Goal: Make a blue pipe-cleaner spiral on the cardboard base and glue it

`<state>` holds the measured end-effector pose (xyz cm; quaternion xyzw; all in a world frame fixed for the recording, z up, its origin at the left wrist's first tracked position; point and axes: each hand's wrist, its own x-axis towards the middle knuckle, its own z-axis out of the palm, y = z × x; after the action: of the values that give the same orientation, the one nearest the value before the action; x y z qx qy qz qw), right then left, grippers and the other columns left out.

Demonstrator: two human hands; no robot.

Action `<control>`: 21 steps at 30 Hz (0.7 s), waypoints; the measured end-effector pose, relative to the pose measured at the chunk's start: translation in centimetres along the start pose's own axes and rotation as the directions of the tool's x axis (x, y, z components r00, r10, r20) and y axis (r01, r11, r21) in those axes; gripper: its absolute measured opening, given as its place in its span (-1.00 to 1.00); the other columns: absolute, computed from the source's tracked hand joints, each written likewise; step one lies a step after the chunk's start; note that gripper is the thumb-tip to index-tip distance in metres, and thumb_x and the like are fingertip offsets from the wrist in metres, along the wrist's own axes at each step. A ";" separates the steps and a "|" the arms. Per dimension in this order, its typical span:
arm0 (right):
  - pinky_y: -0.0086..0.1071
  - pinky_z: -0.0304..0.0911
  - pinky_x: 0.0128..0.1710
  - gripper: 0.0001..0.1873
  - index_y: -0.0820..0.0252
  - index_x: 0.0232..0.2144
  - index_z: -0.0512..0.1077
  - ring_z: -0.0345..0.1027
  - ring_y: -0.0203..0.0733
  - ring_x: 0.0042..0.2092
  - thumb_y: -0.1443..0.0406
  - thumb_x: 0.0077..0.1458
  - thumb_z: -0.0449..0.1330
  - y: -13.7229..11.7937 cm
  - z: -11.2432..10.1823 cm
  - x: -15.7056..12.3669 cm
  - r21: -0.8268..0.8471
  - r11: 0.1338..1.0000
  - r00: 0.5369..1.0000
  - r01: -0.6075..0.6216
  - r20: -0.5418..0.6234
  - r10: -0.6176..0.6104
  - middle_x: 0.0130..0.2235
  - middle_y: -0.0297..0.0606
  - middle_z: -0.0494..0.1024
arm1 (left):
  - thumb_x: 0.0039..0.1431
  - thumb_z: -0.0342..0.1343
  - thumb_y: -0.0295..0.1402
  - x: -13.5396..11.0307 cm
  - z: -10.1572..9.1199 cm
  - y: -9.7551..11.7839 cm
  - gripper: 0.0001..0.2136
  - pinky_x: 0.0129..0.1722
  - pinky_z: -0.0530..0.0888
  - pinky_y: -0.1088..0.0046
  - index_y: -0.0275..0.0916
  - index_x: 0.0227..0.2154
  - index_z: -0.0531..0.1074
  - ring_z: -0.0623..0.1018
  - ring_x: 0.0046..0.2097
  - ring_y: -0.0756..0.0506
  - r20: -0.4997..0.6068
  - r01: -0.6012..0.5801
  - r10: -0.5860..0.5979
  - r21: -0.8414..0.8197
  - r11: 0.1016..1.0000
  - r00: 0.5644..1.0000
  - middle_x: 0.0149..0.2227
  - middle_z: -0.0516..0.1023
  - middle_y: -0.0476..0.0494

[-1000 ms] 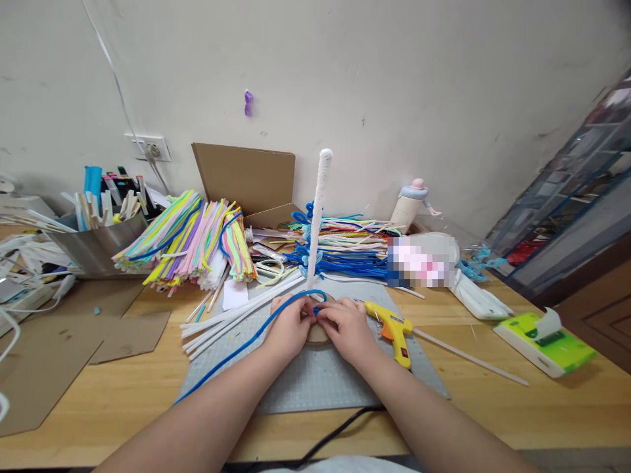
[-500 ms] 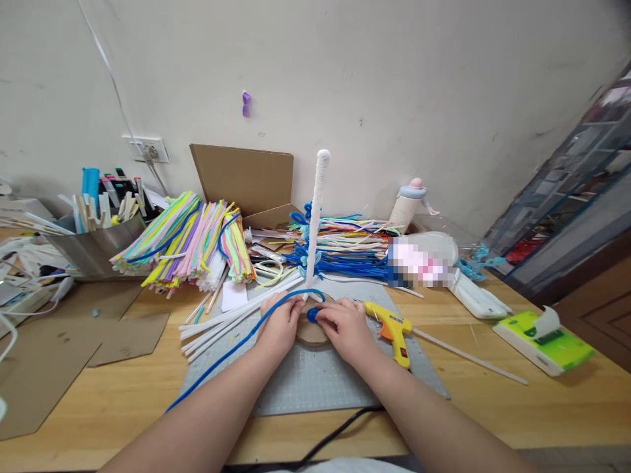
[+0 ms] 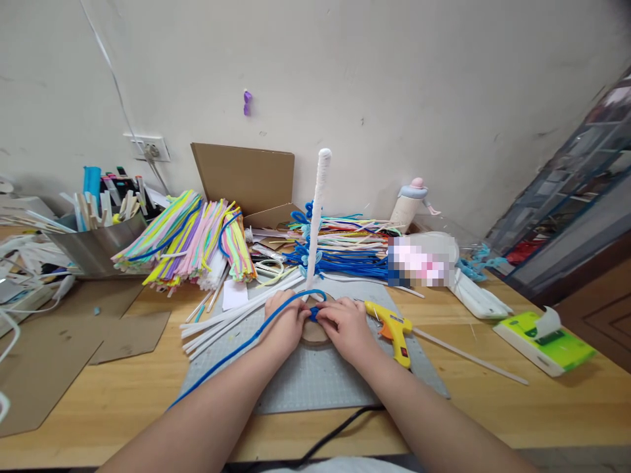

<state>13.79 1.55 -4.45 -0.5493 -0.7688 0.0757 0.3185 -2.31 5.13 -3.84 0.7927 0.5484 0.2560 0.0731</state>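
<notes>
Both of my hands meet over a round cardboard disc (image 3: 315,334) on a grey cutting mat (image 3: 315,378). My left hand (image 3: 283,325) and my right hand (image 3: 345,325) pinch a small coil of a blue pipe cleaner (image 3: 246,345) at the foot of a white fuzzy post (image 3: 318,217) that stands upright on the disc. The pipe cleaner's long tail runs over my left hand and down to the left along my forearm.
A yellow glue gun (image 3: 394,328) lies just right of my right hand. White sticks (image 3: 221,322) lie left of the mat. Piles of coloured pipe cleaners (image 3: 187,243), a metal bin of tools (image 3: 98,243), cardboard pieces (image 3: 59,348) and a green tissue pack (image 3: 547,338) surround the area.
My left hand slid slightly away from the coil and came back close to my right hand. The blue coil showed as a round spot half a second ago and is now pinched between my fingers.
</notes>
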 end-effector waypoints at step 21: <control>-0.19 -0.09 -0.14 -0.84 0.01 -0.40 0.51 0.29 -0.12 -0.12 0.32 0.14 0.14 -0.1 -0.1 0.0 -0.028 1.000 1.000 -0.003 0.013 0.003 -0.10 -0.34 0.56 | 0.06 0.18 -0.28 -0.2 0.0 0.1 -0.95 -0.15 0.22 0.28 -0.07 -0.43 0.53 0.37 -0.11 -0.17 0.012 -0.002 0.002 -0.021 1.000 1.000 -0.27 0.45 -0.05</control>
<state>13.75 1.52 -4.35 -0.5545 -0.7711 0.0689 0.3054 -2.26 4.90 -3.81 0.7939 0.5446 0.2568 0.0845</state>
